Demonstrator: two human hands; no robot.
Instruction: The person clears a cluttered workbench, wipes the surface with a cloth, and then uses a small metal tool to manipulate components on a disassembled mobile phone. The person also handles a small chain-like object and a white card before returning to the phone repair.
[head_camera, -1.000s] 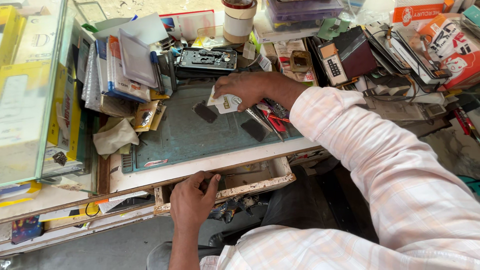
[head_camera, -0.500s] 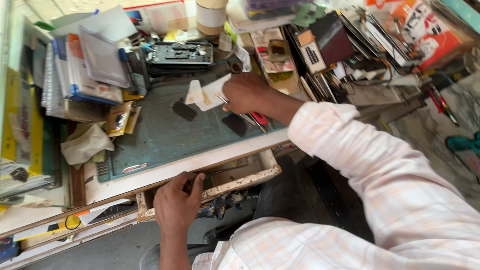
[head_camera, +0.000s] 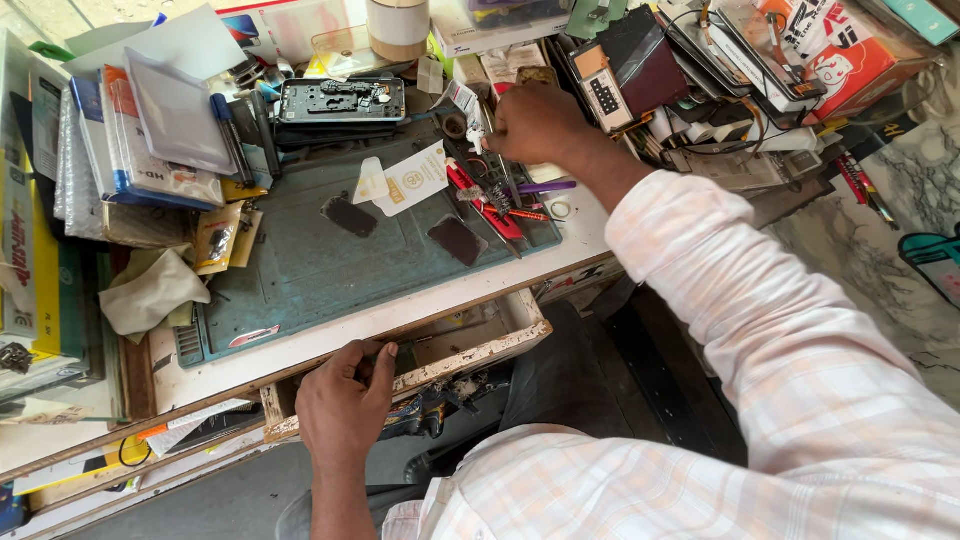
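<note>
Picking a small white part off the repair bench

My right hand (head_camera: 535, 122) pinches the small white part (head_camera: 477, 135) above the red tweezers (head_camera: 480, 197); my left hand (head_camera: 345, 400) curls on the open drawer (head_camera: 480, 345). I'd lift gently, steadily.

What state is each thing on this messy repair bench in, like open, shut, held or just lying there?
Wooden drawer: pulled partly open.
Left hand: grip on the drawer's front edge.
Right hand: closed around a small tool, apparently.
Phone: back cover off, insides exposed.
White card: lying flat on the green mat.
</note>
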